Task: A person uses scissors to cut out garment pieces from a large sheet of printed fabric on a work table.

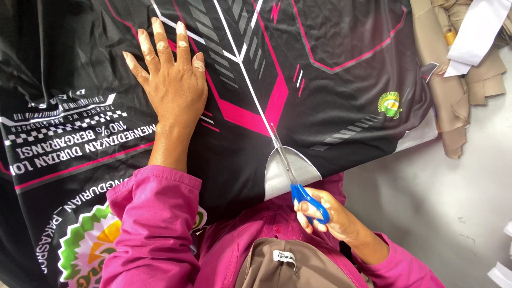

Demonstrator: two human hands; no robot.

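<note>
Left hand (172, 80) lies flat on the black printed fabric (330, 90), fingers straight and slightly spread, palm down, gripping nothing, pressing the cloth to the table. Right hand (325, 216) holds blue-handled scissors (290, 170), thumb and fingers through the loops and curled about them. Blades nearly together, tips at the white centre line where the pink chevron meets. Below the blades a grey neck panel (288, 173) shows at the fabric's near edge. Fabric covers most of the grey table (442, 202), spread flat, lightly wrinkled. Tan cloth (458, 101) and white strips (477, 32) lie heaped just beyond its right edge. Pink sleeves on both arms.
</note>
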